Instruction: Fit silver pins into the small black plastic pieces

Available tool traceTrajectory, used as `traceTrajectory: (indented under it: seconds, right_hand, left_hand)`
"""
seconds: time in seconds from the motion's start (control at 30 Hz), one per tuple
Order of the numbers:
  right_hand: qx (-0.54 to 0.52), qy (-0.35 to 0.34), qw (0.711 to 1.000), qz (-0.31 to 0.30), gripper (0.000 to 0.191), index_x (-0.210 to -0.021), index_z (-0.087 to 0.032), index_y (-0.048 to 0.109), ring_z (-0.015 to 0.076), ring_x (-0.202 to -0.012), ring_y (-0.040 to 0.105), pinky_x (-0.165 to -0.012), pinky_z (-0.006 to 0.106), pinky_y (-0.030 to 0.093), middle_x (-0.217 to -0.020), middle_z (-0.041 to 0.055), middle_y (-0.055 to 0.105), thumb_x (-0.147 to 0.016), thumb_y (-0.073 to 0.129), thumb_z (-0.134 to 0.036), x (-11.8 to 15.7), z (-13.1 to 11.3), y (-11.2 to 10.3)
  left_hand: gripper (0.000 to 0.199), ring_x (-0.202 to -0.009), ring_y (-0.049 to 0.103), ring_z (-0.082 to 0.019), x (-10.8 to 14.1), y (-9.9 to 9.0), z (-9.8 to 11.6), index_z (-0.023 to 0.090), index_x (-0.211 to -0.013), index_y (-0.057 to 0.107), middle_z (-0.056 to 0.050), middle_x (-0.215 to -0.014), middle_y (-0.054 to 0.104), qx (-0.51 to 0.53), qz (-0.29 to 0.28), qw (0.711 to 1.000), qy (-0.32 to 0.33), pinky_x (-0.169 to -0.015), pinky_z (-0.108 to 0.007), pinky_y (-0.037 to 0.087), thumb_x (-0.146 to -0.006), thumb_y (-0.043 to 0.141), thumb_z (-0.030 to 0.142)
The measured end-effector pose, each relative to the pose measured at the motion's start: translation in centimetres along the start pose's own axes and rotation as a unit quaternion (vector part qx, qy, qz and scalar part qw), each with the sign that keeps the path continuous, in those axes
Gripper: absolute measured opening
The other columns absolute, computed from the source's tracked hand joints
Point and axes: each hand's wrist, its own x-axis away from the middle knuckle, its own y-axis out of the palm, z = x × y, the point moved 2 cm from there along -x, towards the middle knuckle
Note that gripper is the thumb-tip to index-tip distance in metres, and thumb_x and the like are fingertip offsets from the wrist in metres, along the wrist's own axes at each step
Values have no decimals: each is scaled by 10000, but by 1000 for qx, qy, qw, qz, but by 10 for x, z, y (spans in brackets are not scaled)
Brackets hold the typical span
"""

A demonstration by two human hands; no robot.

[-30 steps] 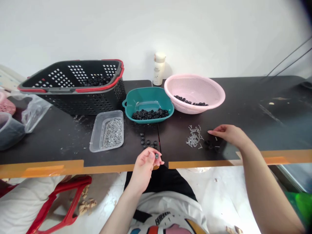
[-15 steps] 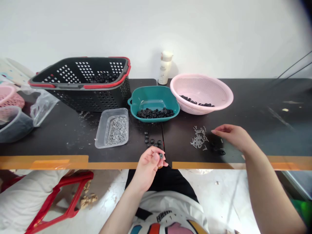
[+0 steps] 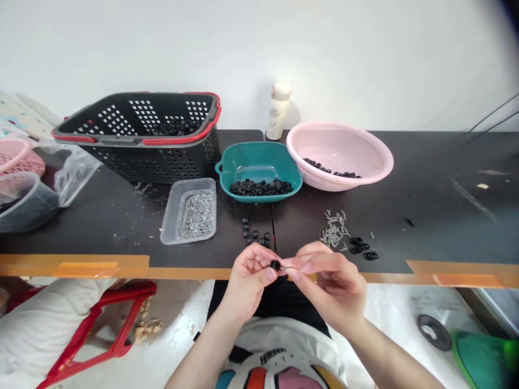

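Rubber ring [image 3: 275, 265] in left hand [image 3: 248, 278], steel pin [image 3: 287, 267] in right hand [image 3: 332, 283]

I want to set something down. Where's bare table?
Bare black tabletop lies right of the pink plastic colander. Crowded: before the teal plastic tub, where black rings and silver pins lie near the left hand and right hand.

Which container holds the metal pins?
The clear plastic tray, the only one with silver pins; the teal tub and pink colander hold black rings.
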Motion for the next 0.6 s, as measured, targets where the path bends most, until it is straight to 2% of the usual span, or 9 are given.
traceTrajectory:
  seconds: [0.13, 0.3, 0.47, 0.6]
  right_hand:
    - [29, -49, 998, 9, 298, -906, -237, 633, 182, -689, 649, -578, 316, 556, -834, 22, 747, -767, 648, 26, 0, 4, 3]
    - [30, -41, 999, 19, 277, -852, -231, 598, 177, -660, 629, -554, 309, 541, -789, 22, 733, -761, 638, 27, -1, 0, 5]
    - [50, -65, 997, 4, 297, -840, -231, 581, 183, -672, 617, -576, 327, 544, -800, 29, 734, -751, 625, 48, 1, -2, 6]
    - [113, -89, 989, -18, 348, -954, -252, 633, 196, -729, 620, -619, 343, 549, -870, 35, 746, -761, 639, 37, 3, 0, 5]
  left_hand:
    - [335, -601, 568, -63, 1, -2, -2, 161, -686, 620, 42, -683, 633, 8, 0, 1000, 9, -613, -175, 484, -558, 900, 293]
    - [326, -582, 546, -56, 2, 0, -3, 159, -674, 611, 50, -638, 618, 6, -9, 1000, 10, -595, -160, 435, -576, 893, 292]
    - [329, -581, 547, -56, 4, 0, -2, 158, -664, 607, 46, -650, 631, 9, -1, 1000, 7, -589, -163, 412, -570, 896, 282]
    - [342, -572, 549, -53, 4, -1, -4, 151, -645, 599, 50, -627, 623, 14, 8, 1000, -1, -586, -161, 413, -555, 903, 278]
